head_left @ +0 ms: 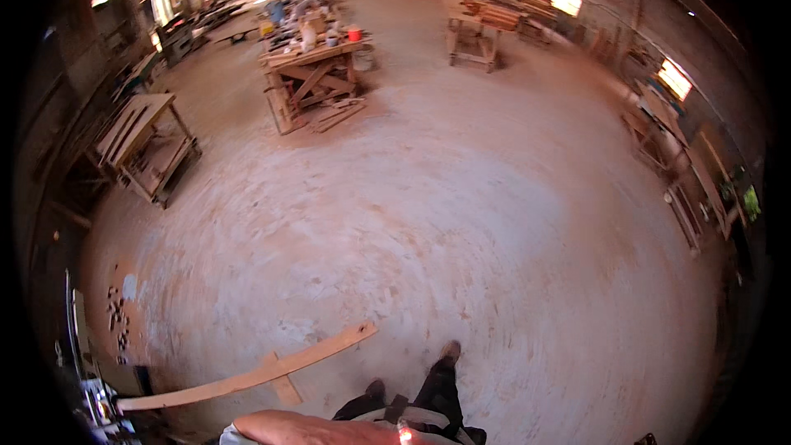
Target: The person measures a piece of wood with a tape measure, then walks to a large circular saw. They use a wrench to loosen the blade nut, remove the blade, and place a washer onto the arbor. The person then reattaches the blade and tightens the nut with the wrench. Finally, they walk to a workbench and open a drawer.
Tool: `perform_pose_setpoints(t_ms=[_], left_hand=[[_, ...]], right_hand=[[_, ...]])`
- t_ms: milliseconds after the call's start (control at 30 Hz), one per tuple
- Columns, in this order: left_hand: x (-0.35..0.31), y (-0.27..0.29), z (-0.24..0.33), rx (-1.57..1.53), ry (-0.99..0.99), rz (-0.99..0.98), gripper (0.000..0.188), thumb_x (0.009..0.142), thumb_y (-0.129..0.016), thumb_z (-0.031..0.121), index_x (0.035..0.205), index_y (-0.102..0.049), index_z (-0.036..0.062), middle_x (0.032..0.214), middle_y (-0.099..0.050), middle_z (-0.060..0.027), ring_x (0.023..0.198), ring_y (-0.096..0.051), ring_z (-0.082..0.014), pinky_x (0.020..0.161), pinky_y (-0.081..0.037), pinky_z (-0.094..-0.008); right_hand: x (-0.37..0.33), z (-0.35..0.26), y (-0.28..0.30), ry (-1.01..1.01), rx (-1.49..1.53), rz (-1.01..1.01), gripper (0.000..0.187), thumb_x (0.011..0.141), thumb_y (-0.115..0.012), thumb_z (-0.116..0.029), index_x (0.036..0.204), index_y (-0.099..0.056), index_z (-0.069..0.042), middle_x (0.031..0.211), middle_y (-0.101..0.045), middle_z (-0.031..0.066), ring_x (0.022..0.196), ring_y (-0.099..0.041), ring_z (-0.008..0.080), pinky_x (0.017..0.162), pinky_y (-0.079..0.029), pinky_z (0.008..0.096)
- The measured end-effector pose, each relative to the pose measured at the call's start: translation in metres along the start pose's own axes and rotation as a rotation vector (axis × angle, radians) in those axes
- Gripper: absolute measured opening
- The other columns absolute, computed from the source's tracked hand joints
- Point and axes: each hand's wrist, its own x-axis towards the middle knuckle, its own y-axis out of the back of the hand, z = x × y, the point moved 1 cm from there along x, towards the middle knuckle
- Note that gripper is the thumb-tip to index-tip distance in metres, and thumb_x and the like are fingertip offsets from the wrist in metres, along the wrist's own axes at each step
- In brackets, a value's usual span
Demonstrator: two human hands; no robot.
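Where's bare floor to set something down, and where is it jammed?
Widest: the floor between the long wooden piece and the cluttered workbench. Also the strip between that workbench and the stacked-wood bench. Crowded: the workbench top, the loose boards at its foot, and the left floor edge, strewn with small dark pieces.

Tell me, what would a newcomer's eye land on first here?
Probably the long wooden piece at the lower left, with a shorter crosspiece set across it, just beyond a bare forearm at the bottom edge. Next might come the cluttered workbench above center-left, where a bright red container stands out. Between them spreads a wide, dusty floor.
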Motion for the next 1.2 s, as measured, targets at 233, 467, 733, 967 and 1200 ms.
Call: perform_pose_setpoints(t_ms=[233, 467, 733, 967, 1200], left_hand=[[0.034, 0.103, -0.142, 0.28, 0.457, 1.135, 0.045, 0.092, -0.063, 0.025, 0.126, -0.055, -0.0034, 0.113, -0.066, -0.014, 0.097, -0.066, -0.0243, 0.081, -0.051, -0.0318], [0.004, 0.159, -0.171, 0.484, 0.494, 1.759, 0.013, 0.089, -0.061, 0.007, 0.101, -0.062, 0.0027, 0.096, -0.069, -0.012, 0.08, -0.069, -0.0208, 0.06, -0.049, -0.0294], [-0.043, 0.207, -0.153, 0.506, 0.202, 2.181, 0.013, 0.087, -0.063, 0.006, 0.096, -0.054, 0.0037, 0.09, -0.066, -0.0099, 0.074, -0.066, -0.0162, 0.058, -0.048, -0.027], [-0.086, 0.248, -0.157, 0.576, -0.013, 2.348, 0.014, 0.083, -0.066, 0.0, 0.087, -0.053, 0.0041, 0.085, -0.062, -0.0049, 0.073, -0.06, -0.0107, 0.062, -0.047, -0.0243], [-0.147, 0.286, -0.15, 1.129, 0.442, 2.654, 0.011, 0.082, -0.068, 0.003, 0.083, -0.057, -0.0001, 0.073, -0.063, -0.0037, 0.066, -0.057, -0.0077, 0.059, -0.046, -0.0254]], right_hand=[[0.056, -0.353, -0.001, 0.267, 0.03, -0.071, 0.024, 0.093, -0.051, -0.024, 0.091, -0.057, -0.001, 0.08, -0.062, 0.0147, 0.061, -0.062, 0.0278, 0.055, -0.057, 0.0439], [-0.018, -0.697, -0.13, 0.651, -0.096, -0.185, 0.022, 0.093, -0.051, -0.026, 0.088, -0.054, -0.005, 0.075, -0.059, 0.0082, 0.055, -0.059, 0.0201, 0.044, -0.052, 0.0333], [-0.04, -0.795, -0.281, 0.686, -0.663, -0.291, 0.026, 0.093, -0.049, -0.026, 0.086, -0.057, -0.002, 0.07, -0.057, 0.0087, 0.057, -0.059, 0.0212, 0.049, -0.051, 0.0352], [-0.022, -0.846, -0.371, 1.562, -2.38, -0.502, 0.022, 0.089, -0.053, -0.021, 0.078, -0.058, -0.003, 0.07, -0.058, 0.0104, 0.061, -0.059, 0.0239, 0.051, -0.049, 0.0381], [-0.005, -0.924, -0.581, 0.427, -1.201, -0.323, 0.021, 0.09, -0.05, -0.019, 0.077, -0.056, -0.004, 0.069, -0.057, 0.0111, 0.061, -0.059, 0.0263, 0.051, -0.05, 0.0392]])
